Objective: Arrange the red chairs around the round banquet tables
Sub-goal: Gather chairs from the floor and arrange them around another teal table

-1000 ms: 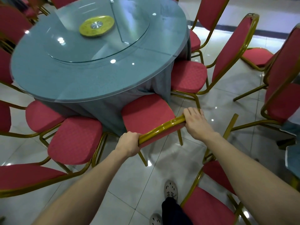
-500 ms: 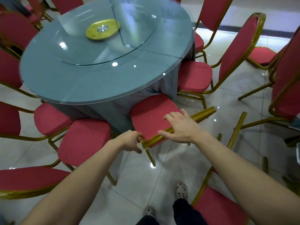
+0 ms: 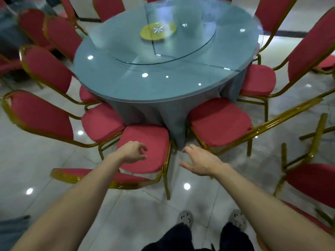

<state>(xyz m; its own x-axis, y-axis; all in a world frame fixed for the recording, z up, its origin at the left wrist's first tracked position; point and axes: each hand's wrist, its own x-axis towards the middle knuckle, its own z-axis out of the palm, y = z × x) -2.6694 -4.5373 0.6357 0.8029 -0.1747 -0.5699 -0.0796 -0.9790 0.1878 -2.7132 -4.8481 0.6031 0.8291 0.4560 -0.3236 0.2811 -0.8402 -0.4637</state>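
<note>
**Both grips empty over the near chair**

Your left hand (image 3: 133,152) hovers above the seat of the near chair (image 3: 154,160), fingers loosely curled round nothing. Whether it brushes the cushion I cannot tell. Your right hand (image 3: 201,163) is spread with fingers straight, over the floor (image 3: 137,211) in the gap between that seat and the next chair (image 3: 219,120) on its right. Neither grip has hold of anything.

The red chairs stand in a ring round the round bench (image 3: 163,91). Each seat points inward, its front edge at or just under the grey cloth (image 3: 155,113), and each back faces outward. That keeps the aisle free and lets a guest pull a chair straight out.

The near chair sits almost touching the left chair (image 3: 102,122), while the gap on its right is wider. You may judge the spacing uneven and give it a small sideways nudge by the frame.

The spare chairs (image 3: 311,183) cluster loosely at your right, well apart from the bench, so the task looks unfinished. A glass turntable (image 3: 181,42) rests on the bench top.
</note>
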